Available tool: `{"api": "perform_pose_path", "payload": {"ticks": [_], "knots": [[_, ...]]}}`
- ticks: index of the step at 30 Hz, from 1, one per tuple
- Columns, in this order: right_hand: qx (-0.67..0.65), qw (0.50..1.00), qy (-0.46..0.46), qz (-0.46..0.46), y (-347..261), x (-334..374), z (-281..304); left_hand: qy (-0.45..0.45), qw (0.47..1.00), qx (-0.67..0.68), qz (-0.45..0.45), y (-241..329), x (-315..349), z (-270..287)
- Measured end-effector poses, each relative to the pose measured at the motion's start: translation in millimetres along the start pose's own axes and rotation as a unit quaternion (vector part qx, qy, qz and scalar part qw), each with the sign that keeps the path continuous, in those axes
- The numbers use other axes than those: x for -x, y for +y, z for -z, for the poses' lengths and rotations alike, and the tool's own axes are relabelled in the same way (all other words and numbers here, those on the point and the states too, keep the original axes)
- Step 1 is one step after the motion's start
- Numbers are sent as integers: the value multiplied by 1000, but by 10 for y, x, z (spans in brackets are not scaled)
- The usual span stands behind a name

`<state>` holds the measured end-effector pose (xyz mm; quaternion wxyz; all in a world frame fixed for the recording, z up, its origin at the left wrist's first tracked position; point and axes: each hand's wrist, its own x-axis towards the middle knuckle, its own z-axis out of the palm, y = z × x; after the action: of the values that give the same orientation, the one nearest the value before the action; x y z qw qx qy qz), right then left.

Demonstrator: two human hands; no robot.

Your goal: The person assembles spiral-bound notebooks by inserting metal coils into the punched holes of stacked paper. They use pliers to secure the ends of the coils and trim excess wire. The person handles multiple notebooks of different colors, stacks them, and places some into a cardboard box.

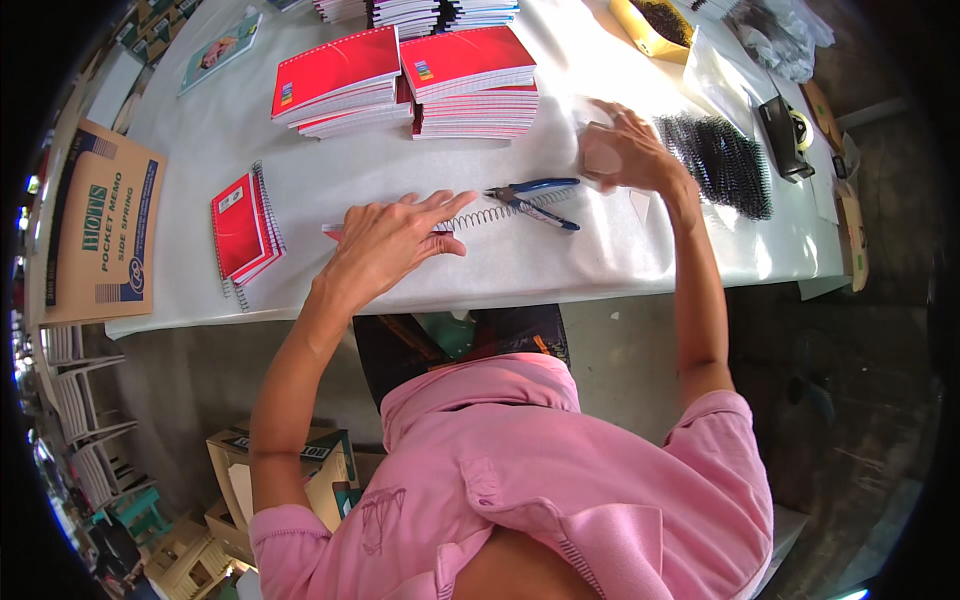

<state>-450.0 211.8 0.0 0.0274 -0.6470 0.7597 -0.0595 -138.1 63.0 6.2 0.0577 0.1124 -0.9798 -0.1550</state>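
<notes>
My left hand (pixel 385 235) lies over a small red notebook (pixel 332 231), fingers stretched and thumb apart; most of the notebook is hidden under it. A wire coil (pixel 490 215) runs out to the right from beneath that hand. Blue-handled pliers (pixel 535 195) lie open across the coil, touched by neither hand. To the right of the pliers, my right hand (pixel 635 150), slightly blurred, has its fingers and thumb around a pale block (pixel 602 157) on the table. What the block is, I cannot make out. Black coils (pixel 715 165) lie in a bunch beyond this hand.
Stacks of red notebooks (pixel 470 65) stand at the back. A few coil-bound red notebooks (pixel 243 228) lie at left, near a cardboard box (pixel 105 225). A tape dispenser (pixel 785 138) and a yellow tray (pixel 655 28) stand at right. The white table's front edge (pixel 620 297) runs before me.
</notes>
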Motion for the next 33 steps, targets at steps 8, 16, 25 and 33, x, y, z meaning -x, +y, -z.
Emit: {"api": "perform_pose_path", "payload": {"ticks": [8,16,25,33], "knots": [[-508,838,-122,157,-413,-279,362,-2,996,-38,77,-218,290,-12],[-488,844,-171,142,-759,-583,-57,-38,997,-38,63,-241,118,176],[-473,852,-185,124,-842,-725,-137,-28,998,-35,50,-320,5,126],[-473,852,-182,128,-900,-759,-116,-19,997,-48,56,-344,14,136]]}}
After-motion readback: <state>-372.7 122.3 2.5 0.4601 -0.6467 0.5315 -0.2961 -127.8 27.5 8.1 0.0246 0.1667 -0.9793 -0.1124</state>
